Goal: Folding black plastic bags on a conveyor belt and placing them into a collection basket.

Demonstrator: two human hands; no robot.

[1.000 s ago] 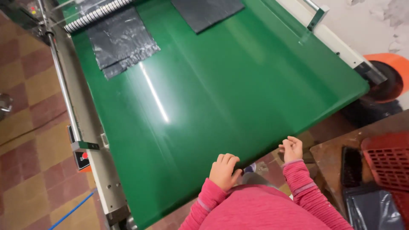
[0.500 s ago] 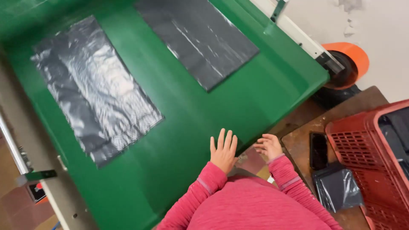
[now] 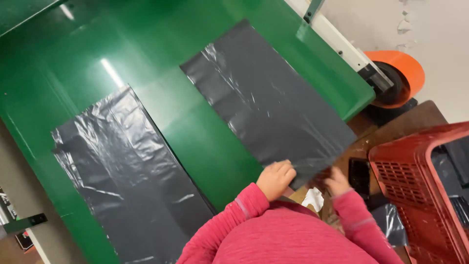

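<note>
**Two dark bags on the green belt, both hands at the near edge of one**

Two grey-black plastic bags lie flat on the green belt [image 3: 205, 142] that I watch from above. Starting at the left, the left bag [image 3: 132, 181] runs down to the bottom of my view, its left edge close to the belt's pale side rail [image 3: 29, 234]. Between the two bags I see a bare strip of green, widest toward the top, and more open belt beyond both of them.

The right bag [image 3: 266, 98] lies at a slant, its near corner reaching the belt's end. My left hand [image 3: 276, 178] sits there with fingers curled over the bag's near edge; whether it truly pinches the film I cannot tell. My right hand [image 3: 337, 181] is just beside it, blurred, at the same edge where the bag overhangs the belt, and its grip I cannot make out.

Further right, a dark flat phone [image 3: 359, 176] rests on the brown table [image 3: 420, 117], just beside a red plastic crate [image 3: 415, 190]. An orange wheel [image 3: 400, 73] stands past the belt's far right corner.
</note>
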